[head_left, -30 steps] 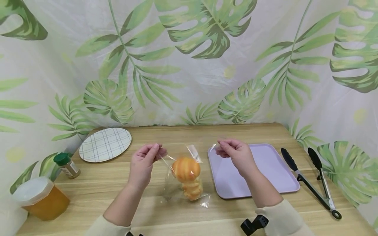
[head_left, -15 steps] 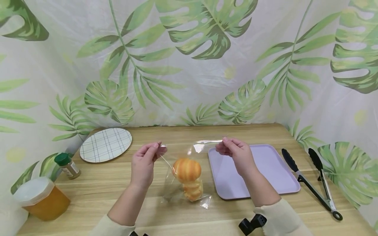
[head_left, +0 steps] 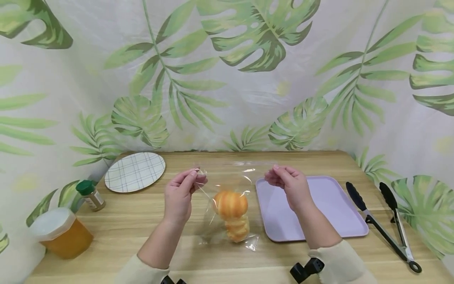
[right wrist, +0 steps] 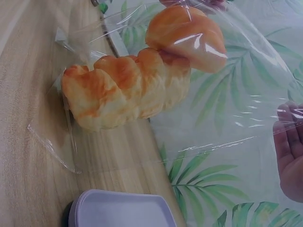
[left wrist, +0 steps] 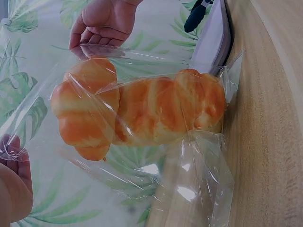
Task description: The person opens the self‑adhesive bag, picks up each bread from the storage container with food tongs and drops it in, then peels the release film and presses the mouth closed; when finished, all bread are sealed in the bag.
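Observation:
A clear plastic bag (head_left: 252, 242) stands upright mid-table, its top edge stretched between both hands. My left hand (head_left: 178, 197) pinches the bag's left top corner between thumb and fingers. At the opposite corner, my right hand (head_left: 291, 188) pinches the film the same way. Two breads are inside the bag. The round, orange-striped bun (head_left: 231, 204) sits on top of a ridged loaf (head_left: 238, 229), which stands on end at the bottom. From the left wrist view, the loaf (left wrist: 163, 111) shows browned bumps and the bun (left wrist: 87, 106) leans across its upper end.
A lilac tray (head_left: 340, 209) lies just right of the bag, partly behind the right forearm. Black-and-silver tongs (head_left: 386, 234) rest spread beyond it. At left are a checked oval plate (head_left: 135, 172), a green-capped spice jar (head_left: 91, 196) and an amber tub with a white lid (head_left: 64, 233).
The bag's top edge, slack and folded near the middle before, is now drawn out straight between the hands. The breads stay in place inside. The head view has turned slightly left.

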Demonstrator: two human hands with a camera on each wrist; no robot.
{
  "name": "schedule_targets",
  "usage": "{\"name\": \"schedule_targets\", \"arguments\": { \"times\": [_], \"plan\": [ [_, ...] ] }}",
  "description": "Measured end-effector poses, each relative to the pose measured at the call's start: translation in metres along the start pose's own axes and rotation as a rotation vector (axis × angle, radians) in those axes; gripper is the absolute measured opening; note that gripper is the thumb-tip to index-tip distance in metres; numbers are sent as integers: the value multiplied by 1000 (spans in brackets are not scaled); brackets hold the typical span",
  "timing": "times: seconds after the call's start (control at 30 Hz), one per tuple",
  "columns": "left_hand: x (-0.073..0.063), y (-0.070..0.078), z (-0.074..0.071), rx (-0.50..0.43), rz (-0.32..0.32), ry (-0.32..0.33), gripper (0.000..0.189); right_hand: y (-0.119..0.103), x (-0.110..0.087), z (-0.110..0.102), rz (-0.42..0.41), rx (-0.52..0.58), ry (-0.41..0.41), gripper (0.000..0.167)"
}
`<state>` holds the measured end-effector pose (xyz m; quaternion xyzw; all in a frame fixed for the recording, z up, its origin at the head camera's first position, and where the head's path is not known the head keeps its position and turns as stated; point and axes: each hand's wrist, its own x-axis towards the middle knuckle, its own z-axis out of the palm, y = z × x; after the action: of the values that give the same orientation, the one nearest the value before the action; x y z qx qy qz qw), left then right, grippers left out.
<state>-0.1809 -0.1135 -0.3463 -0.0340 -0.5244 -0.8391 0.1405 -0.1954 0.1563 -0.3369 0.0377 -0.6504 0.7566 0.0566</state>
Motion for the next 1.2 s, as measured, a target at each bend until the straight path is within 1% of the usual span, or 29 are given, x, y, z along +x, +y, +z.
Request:
{"name": "schedule_targets", "arguments": {
  "times": [0.17,0.3,0.4,0.5,0.6,0.67,0.8,0.9,1.0,1.07,1.13,1.2],
  "plan": [
    [1,-3,2,8,8,2,36,-3,-2,-4,-14,-7,-17,34],
    [1,-3,2,8,23,-20,36,-7,-3,-5,-32,-7,-12,28],
    [0,-3,1,-16,42,-47,36,-12,-3,-5,-62,-3,-3,20],
    [0,-4,0,-44,67,-83,35,-16,-2,-4,-86,-41,8,12],
    [-1,-4,0,-58,82,-113,33,-16,0,-2,-79,-81,21,8],
    [-1,-3,-1,-51,79,-118,33,-16,1,0,-68,-111,21,7],
    [2,0,-2,-10,59,-100,32,-15,5,1,-61,-135,5,10],
    [6,4,-2,18,62,-89,31,-18,6,1,-91,-134,-24,13],
    [7,10,-1,8,76,-84,33,-22,6,1,-126,-116,-46,15],
    [8,12,-1,1,77,-80,35,-22,5,0,-135,-106,-53,17],
    [7,11,-1,4,57,-64,36,-21,4,0,-118,-92,-58,17],
    [6,8,-2,11,19,-44,36,-19,3,-1,-87,-84,-65,18]
  ]
}}
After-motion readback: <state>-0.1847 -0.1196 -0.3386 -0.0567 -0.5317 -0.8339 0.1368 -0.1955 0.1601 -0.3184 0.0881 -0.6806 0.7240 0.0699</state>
